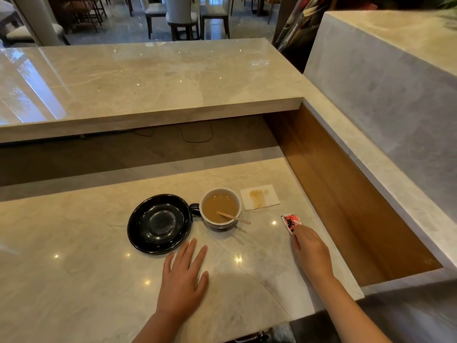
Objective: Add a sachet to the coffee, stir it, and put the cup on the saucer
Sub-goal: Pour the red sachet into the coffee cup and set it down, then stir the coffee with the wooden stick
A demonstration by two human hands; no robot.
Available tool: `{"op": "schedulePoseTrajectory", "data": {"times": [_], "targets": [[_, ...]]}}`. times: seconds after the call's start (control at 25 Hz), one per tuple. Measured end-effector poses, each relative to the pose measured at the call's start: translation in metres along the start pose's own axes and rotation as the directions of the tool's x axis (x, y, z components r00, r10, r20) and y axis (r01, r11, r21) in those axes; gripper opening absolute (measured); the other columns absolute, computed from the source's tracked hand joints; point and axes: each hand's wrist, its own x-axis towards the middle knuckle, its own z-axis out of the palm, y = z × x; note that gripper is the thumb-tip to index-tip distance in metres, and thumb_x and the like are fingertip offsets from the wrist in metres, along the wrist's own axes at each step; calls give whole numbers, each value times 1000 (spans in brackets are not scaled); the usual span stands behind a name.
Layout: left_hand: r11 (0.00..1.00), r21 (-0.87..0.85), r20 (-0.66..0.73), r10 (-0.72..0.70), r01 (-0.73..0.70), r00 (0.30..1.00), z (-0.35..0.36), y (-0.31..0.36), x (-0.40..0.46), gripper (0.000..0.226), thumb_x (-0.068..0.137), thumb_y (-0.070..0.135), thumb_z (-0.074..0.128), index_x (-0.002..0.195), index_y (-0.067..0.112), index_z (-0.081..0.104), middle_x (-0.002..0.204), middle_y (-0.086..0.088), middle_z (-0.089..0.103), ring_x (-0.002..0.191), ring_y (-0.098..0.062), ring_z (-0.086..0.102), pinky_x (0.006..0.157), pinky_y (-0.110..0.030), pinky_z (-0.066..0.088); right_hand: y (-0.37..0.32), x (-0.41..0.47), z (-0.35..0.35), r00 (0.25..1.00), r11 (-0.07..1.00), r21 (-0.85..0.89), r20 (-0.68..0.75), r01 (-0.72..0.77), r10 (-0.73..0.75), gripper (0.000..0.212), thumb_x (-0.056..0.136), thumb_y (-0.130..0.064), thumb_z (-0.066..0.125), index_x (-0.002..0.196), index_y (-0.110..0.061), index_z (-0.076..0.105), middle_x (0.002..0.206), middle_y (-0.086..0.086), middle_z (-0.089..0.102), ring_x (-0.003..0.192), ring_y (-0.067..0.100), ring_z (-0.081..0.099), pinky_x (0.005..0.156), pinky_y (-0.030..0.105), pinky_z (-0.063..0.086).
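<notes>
A cup of light brown coffee stands on the marble counter, its dark handle pointing left. A wooden stirrer leans in it, sticking out to the right. Just left of the cup lies an empty black saucer. A red, black and white sachet lies flat on the counter to the right of the cup. My right hand reaches to the sachet with its fingertips on the near edge. My left hand rests flat on the counter below the saucer, fingers spread.
A white napkin with a brown stain lies behind and right of the cup. A raised marble ledge runs across the back. A wooden side panel and a marble block close off the right.
</notes>
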Motion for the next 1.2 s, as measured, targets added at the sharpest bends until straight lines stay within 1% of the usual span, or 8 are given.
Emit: {"op": "schedulePoseTrajectory", "data": {"times": [0.28, 0.48, 0.68, 0.76, 0.84, 0.96, 1.08, 1.2], "targets": [[1000, 16, 0, -9, 9, 1000, 1, 0, 1, 56, 89, 49, 31, 141, 28, 36, 147, -5, 34, 134, -19, 20, 106, -38, 7, -1, -10, -3, 997, 995, -93, 77, 19, -12, 28, 85, -18, 64, 109, -6, 62, 119, 14, 65, 112, 28, 59, 90, 34, 47], [1000, 23, 11, -14, 13, 1000, 2, -1, 0, 57, 89, 50, 29, 142, 28, 34, 148, -4, 30, 135, -18, 17, 107, -38, 2, -2, -17, -4, 986, 987, -159, 165, -4, 30, 53, 89, -45, 32, 126, -12, 52, 136, 9, 53, 130, 25, 43, 103, 43, 36], [1000, 24, 3, -12, 12, 1000, 2, -1, 0, 57, 90, 50, 27, 143, 29, 32, 150, -3, 27, 136, -16, 12, 107, -36, -1, -35, -7, -14, 999, 998, 61, 29, 28, -30, 46, 88, -40, 39, 120, -13, 57, 122, 8, 63, 116, 23, 55, 97, 40, 45], [1000, 20, -2, -9, 9, 1000, 1, -1, 0, 57, 90, 50, 28, 143, 29, 32, 150, -3, 27, 136, -16, 12, 107, -38, 0, -61, 5, -19, 998, 983, 171, -5, 64, -64, 46, 87, -41, 43, 120, -14, 57, 114, 6, 66, 106, 20, 59, 90, 31, 46], [1000, 10, -9, 5, -5, 1000, 1, 0, 0, 57, 89, 47, 31, 142, 27, 34, 149, -5, 30, 136, -17, 14, 107, -39, 5, -89, 16, -22, 997, 966, 253, 38, 57, -69, 48, 84, -43, 52, 124, -18, 53, 105, 0, 64, 94, 12, 57, 78, 23, 44], [1000, -3, -10, 11, -11, 1000, -1, 0, 0, 56, 89, 46, 32, 142, 26, 35, 148, -6, 32, 135, -18, 16, 106, -40, 7, -115, 26, -15, 982, 963, 270, 177, 9, -59, 52, 80, -32, 67, 128, -23, 48, 98, -4, 60, 83, 13, 57, 68, 24, 45], [1000, -21, -13, 15, -16, 1000, -1, 0, -1, 56, 90, 46, 34, 142, 27, 34, 148, -5, 31, 136, -17, 14, 107, -38, 4, -120, 31, -2, 984, 962, 272, 169, 2, -49, 35, 83, -15, 65, 117, -15, 57, 98, 6, 65, 83, 22, 61, 66, 25, 44], [999, -37, -26, 13, -14, 1000, 0, 1, -1, 55, 90, 45, 34, 142, 27, 34, 149, -5, 29, 137, -17, 12, 108, -37, 1, -124, 35, 3, 987, 969, 249, 160, -11, -29, 10, 84, -11, 61, 94, -10, 64, 84, 9, 68, 70, 21, 57, 61, 30, 44]]}}
